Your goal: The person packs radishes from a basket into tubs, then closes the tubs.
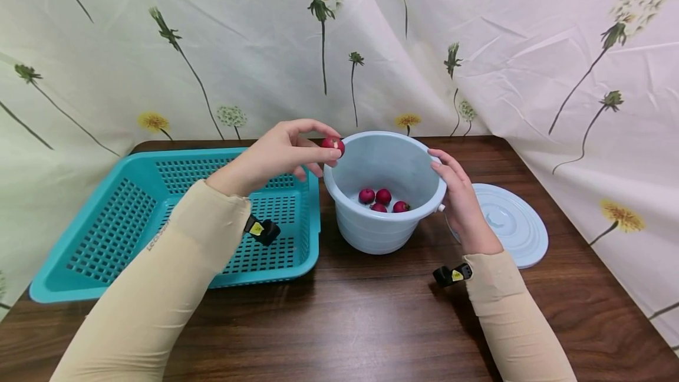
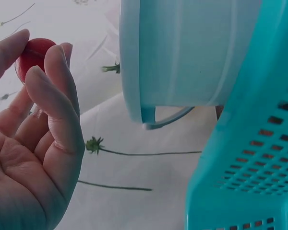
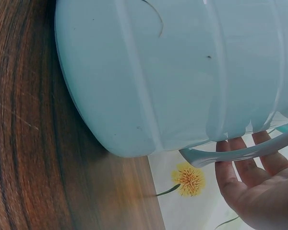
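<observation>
My left hand [image 1: 289, 152] pinches a small round red fruit [image 1: 333, 145] between thumb and fingertips, at the bucket's left rim and a little above it. The left wrist view shows the same fruit [image 2: 34, 58] at the fingertips, with the other fingers curled loosely beneath. My right hand [image 1: 460, 199] holds the light blue bucket [image 1: 376, 230] at its right side, with fingertips over the rim. In the right wrist view several fingers [image 3: 247, 165] press on the outer wall, behind the handle [image 3: 240, 152]. Several more red fruits [image 1: 383, 196] lie on the bucket's floor.
A teal slotted basket [image 1: 309, 240] stands left of the bucket, beneath my left forearm. The round blue lid [image 1: 511, 223] lies flat on the dark wooden table [image 1: 345, 323] to the right, partly behind my right hand. A flower-print cloth [image 1: 239, 34] hangs behind the table.
</observation>
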`<state>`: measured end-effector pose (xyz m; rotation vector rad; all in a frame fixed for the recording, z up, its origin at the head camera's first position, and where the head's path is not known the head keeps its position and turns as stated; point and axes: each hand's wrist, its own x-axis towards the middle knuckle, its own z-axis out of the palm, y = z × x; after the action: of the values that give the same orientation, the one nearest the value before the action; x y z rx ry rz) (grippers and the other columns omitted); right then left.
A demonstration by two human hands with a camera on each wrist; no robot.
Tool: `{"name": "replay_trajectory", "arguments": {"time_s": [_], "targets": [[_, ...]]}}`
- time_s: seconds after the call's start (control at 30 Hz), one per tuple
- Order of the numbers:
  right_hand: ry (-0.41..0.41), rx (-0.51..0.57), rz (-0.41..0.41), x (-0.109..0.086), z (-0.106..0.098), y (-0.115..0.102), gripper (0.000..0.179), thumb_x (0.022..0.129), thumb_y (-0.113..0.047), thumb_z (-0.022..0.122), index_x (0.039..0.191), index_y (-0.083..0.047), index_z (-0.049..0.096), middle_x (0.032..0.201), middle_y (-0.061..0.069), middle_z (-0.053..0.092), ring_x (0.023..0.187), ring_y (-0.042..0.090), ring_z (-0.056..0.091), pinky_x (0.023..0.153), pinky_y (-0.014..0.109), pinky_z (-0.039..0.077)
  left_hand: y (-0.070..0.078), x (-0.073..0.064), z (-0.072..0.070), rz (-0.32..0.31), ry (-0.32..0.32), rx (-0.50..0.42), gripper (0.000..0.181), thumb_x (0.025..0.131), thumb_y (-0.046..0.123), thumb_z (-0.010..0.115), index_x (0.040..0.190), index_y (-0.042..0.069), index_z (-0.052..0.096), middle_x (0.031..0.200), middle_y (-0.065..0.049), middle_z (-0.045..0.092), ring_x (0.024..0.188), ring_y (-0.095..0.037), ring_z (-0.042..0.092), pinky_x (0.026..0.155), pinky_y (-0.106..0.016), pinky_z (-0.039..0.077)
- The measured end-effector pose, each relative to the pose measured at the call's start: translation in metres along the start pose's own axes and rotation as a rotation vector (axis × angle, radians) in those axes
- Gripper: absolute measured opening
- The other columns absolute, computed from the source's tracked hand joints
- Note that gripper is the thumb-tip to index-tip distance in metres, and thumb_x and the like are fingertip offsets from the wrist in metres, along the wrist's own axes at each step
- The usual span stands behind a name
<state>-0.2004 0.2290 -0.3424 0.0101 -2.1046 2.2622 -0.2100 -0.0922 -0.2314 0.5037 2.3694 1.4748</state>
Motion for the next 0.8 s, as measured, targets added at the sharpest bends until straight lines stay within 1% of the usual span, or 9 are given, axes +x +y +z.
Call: {"name": "replay_trajectory", "arguments": {"time_s": [0.1, 0.27, 0.43, 0.67, 0.8], "targets": [[0.001, 0.002, 0.001, 0.000, 0.000, 0.000, 0.030, 0.102, -0.038, 0.051, 0.130, -0.030, 0.054, 0.126, -0.008, 0.051, 0.113, 0.014, 0.050, 0.093, 0.035, 0.041, 0.001, 0.004, 0.003, 0.008, -0.018, 0.014, 0.044, 0.089, 0.042, 0.073, 0.128, 0.025, 0.061, 0.110, -0.005, 0.074, 0.088, -0.025, 0.071, 0.073, -0.039, 0.057], [0.007, -0.004, 0.007, -0.001, 0.001, -0.001, 0.031, 0.102, -0.038, 0.051, 0.131, -0.029, 0.054, 0.126, -0.008, 0.051, 0.112, 0.013, 0.050, 0.093, 0.035, 0.041, 0.003, 0.010, 0.007, 0.016, -0.052, 0.007, 0.043, 0.089, 0.040, 0.073, 0.127, 0.024, 0.061, 0.109, -0.006, 0.074, 0.087, -0.027, 0.071, 0.074, -0.043, 0.057], [0.002, 0.010, 0.007, 0.000, 0.001, -0.001, 0.028, 0.102, -0.036, 0.050, 0.129, -0.029, 0.055, 0.125, -0.008, 0.052, 0.113, 0.013, 0.050, 0.093, 0.034, 0.040, 0.005, 0.016, 0.013, 0.008, -0.084, -0.002, 0.042, 0.089, 0.038, 0.073, 0.127, 0.023, 0.061, 0.108, -0.008, 0.073, 0.087, -0.028, 0.070, 0.074, -0.040, 0.057], [-0.001, 0.018, 0.000, 0.000, 0.001, 0.000, 0.027, 0.102, -0.034, 0.049, 0.128, -0.029, 0.056, 0.123, -0.008, 0.053, 0.112, 0.012, 0.050, 0.092, 0.034, 0.040, 0.007, 0.023, 0.019, 0.013, -0.118, -0.023, 0.042, 0.090, 0.034, 0.073, 0.128, 0.020, 0.060, 0.106, -0.010, 0.073, 0.087, -0.026, 0.071, 0.068, -0.034, 0.057], [-0.003, 0.017, 0.003, 0.000, 0.001, -0.001, 0.027, 0.102, -0.035, 0.049, 0.128, -0.029, 0.056, 0.123, -0.008, 0.053, 0.111, 0.012, 0.050, 0.092, 0.034, 0.039, 0.007, 0.027, 0.022, 0.014, -0.140, -0.020, 0.040, 0.090, 0.034, 0.073, 0.125, 0.019, 0.061, 0.107, -0.009, 0.073, 0.087, -0.027, 0.072, 0.069, -0.034, 0.057]]}}
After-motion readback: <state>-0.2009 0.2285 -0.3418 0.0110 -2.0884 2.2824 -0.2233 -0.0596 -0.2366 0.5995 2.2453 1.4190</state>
